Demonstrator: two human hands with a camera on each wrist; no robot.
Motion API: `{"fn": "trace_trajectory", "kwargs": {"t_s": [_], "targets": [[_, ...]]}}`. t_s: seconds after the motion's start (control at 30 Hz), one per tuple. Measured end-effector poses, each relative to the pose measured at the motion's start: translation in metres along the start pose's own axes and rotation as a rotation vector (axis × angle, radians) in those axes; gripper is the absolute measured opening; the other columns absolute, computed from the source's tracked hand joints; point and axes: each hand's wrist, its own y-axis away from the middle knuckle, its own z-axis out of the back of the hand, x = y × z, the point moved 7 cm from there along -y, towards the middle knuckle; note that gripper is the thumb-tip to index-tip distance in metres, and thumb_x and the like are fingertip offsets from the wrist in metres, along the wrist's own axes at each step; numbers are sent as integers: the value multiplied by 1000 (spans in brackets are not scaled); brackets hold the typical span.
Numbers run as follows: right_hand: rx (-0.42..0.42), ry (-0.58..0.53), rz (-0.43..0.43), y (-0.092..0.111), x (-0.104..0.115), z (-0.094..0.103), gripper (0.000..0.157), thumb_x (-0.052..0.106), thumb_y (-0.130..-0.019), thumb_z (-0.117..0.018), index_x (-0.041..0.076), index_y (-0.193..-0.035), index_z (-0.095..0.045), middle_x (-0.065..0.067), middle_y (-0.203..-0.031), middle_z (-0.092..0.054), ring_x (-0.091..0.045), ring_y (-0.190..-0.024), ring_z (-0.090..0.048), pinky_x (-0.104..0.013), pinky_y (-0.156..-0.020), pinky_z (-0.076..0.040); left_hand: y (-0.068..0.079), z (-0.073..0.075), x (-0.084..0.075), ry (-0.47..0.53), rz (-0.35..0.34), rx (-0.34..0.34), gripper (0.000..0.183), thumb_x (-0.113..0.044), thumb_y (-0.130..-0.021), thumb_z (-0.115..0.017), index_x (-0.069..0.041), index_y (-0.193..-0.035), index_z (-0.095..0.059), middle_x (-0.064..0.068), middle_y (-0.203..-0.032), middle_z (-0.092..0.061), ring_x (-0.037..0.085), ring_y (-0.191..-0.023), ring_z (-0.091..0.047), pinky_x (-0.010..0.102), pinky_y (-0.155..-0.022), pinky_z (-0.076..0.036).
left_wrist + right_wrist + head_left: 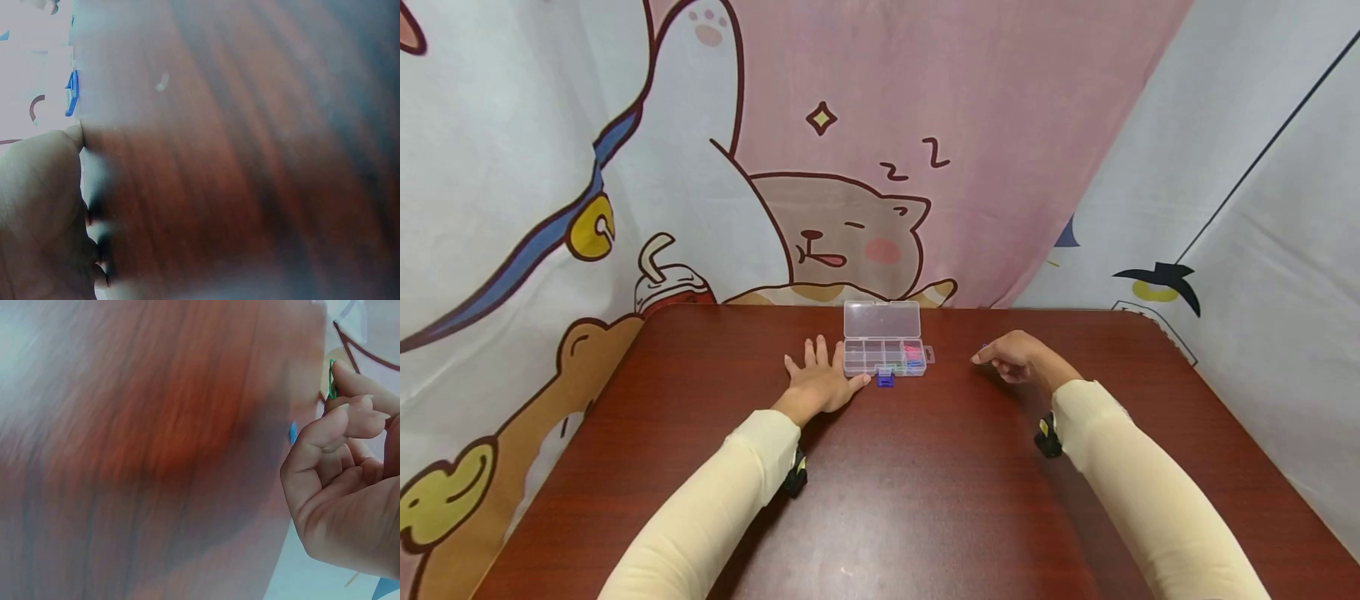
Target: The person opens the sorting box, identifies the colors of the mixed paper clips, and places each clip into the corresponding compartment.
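A clear plastic compartment box (874, 357) stands on the table with its lid up. Pink, blue and green small pieces lie in its right-hand compartments, and a blue latch (885, 379) hangs at the front. My left hand (822, 385) lies with fingers spread at the box's left side, its thumb by the front edge. To the right of the box, my right hand (1017, 357) pinches a thin green wire loop, which looks like a paper clip (332, 379), between thumb and index finger. Beyond that hand a small blue piece (293, 432) lies on the table, mostly hidden.
The brown wooden table (910, 483) reaches back to a printed cloth (1000, 125) with cartoon animals, which also hangs along both sides. A clear hanging tab (929, 354) sticks out from the box's right end.
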Motion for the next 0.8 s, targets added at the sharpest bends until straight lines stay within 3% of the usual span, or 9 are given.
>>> {"fn": "trace_trajectory", "kwargs": {"t_s": [0.2, 0.33, 0.53, 0.8], "targets": [[18, -10, 34, 1, 19, -15, 20, 24, -85, -74, 6, -80, -66, 7, -50, -44, -7, -44, -41, -24, -49, -46, 0, 1, 0, 15, -7, -1, 92, -75, -92, -27, -15, -158, -5, 20, -162, 6, 38, -149, 6, 70, -110, -2], [12, -67, 56, 0, 30, -27, 18, 22, -84, -74, 7, -79, -66, 7, -51, -45, -7, -45, -42, -25, -50, -46, 1, 0, 1, 12, -2, 8, 92, -75, -92, -27, -15, -158, -4, 20, -162, 7, 38, -149, 6, 69, -111, -2], [16, -216, 40, -2, 41, -44, 13, 19, -86, -73, 7, -89, -69, 7, -55, -51, -4, -46, -47, -22, -51, -48, 3, 0, 0, 13, -7, 7, 92, -74, -92, -27, -15, -158, -5, 20, -162, 5, 38, -149, 4, 69, -111, -3], [4, -420, -9, -1, 51, -55, 12, 16, -89, -70, 9, -81, -65, 5, -56, -59, -4, -46, -55, -21, -51, -51, 3, 2, -1, 11, -12, -4, 91, -74, -92, -27, -15, -158, -6, 20, -162, 5, 38, -149, 5, 70, -110, -2]]}}
